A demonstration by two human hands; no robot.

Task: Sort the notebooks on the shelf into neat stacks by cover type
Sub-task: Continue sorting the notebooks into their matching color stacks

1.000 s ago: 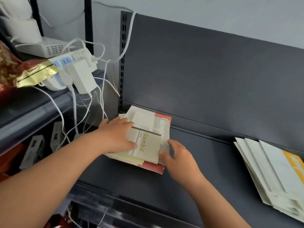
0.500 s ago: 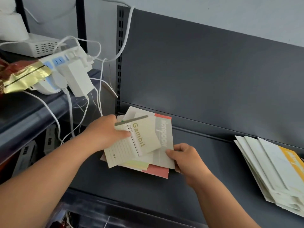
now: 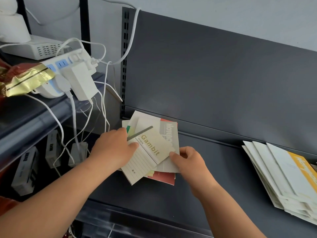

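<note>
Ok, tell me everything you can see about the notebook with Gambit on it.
The notebook is thin, with a cream card cover, gold lettering, a dark grey strip along one edge and a ruled panel. It lies skewed on top of the pile at the left end of the shelf. The left hand grips its left side, thumb on top; the right hand pinches its right corner.

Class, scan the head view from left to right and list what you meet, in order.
Crumpled gold-and-red foil wrapper → white power strip with plugs → left hand → cream Gambit notebook → right hand → fanned stack of white and orange notebooks.
</note>
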